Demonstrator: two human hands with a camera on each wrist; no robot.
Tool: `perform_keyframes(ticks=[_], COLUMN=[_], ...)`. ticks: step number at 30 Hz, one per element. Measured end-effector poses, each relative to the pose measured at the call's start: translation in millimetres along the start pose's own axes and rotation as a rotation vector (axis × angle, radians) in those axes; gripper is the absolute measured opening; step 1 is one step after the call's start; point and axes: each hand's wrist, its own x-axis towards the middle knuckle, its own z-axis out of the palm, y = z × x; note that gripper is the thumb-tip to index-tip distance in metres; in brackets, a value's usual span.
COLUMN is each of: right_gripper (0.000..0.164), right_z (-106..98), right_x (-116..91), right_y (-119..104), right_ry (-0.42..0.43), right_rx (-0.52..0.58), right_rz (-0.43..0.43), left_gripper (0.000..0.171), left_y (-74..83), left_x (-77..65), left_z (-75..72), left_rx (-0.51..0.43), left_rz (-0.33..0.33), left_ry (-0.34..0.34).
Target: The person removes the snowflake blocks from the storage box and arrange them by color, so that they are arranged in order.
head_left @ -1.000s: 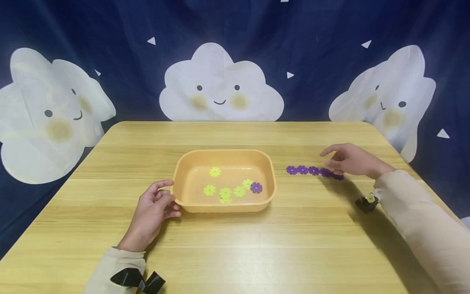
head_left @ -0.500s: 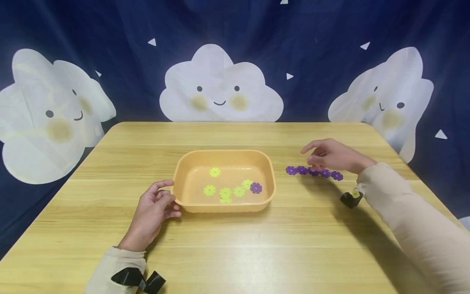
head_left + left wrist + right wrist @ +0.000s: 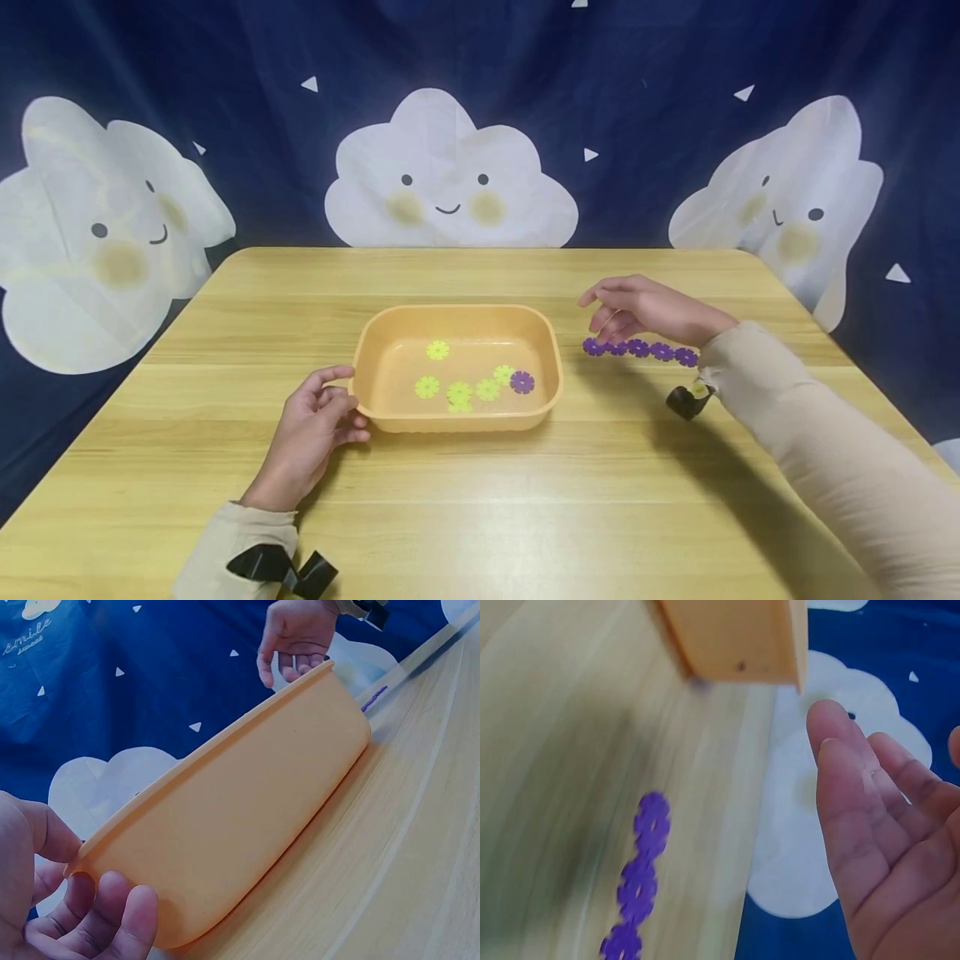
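My left hand (image 3: 303,437) pinches the left rim of an orange plastic basin (image 3: 457,423); in the left wrist view its thumb and fingers hold the near corner. Inside the basin lie several yellow-green snowflake discs (image 3: 427,387) and one purple snowflake disc (image 3: 522,382). To the right, a row of purple snowflake discs (image 3: 662,352) joined end to end lies on the table. My right hand (image 3: 641,308) hovers over the left end of that row, fingers loosely bent and holding nothing. The right wrist view shows its palm and fingers (image 3: 841,795) apart from the purple row (image 3: 637,889).
The wooden table (image 3: 450,517) carries the basin near its middle. Behind it hangs a dark blue curtain (image 3: 630,67) printed with white clouds. Black straps (image 3: 281,571) sit on both sleeves.
My right hand has moved left along the purple row, from its right end to above its left end. The left hand, the basin and the discs have stayed put.
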Motion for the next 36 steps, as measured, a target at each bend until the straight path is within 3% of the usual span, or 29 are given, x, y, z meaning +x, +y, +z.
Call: perform_keyframes(ticks=[9, 15, 22, 29, 36], right_gripper=[0.047, 0.048, 0.052, 0.058, 0.063], right_z=[13.6, 25.9, 44.9, 64.9, 82.4], right_x=[6.5, 14.6, 23.9, 38.3, 60.7], right_y=[-17.1, -26.0, -37.8, -49.7, -51.3], right_ry=[-0.088, -0.148, -0.221, -0.262, -0.355], right_rx=[0.122, 0.171, 0.182, 0.098, 0.051], right_rz=[-0.056, -0.046, 0.049, 0.172, 0.297], left_gripper=[0.039, 0.039, 0.038, 0.039, 0.039], left_y=[0.4, 0.8, 1.6, 3.4, 3.1], left_x=[0.1, -0.4, -0.9, -1.1, -0.8], left_z=[-0.1, 0.3, 0.2, 0.9, 1.4], left_rx=[-0.003, 0.01, 0.011, 0.001, 0.012], left_rz=[-0.004, 0.002, -0.001, -0.004, -0.009], left_ry=[0.001, -0.001, 0.002, 0.004, 0.003])
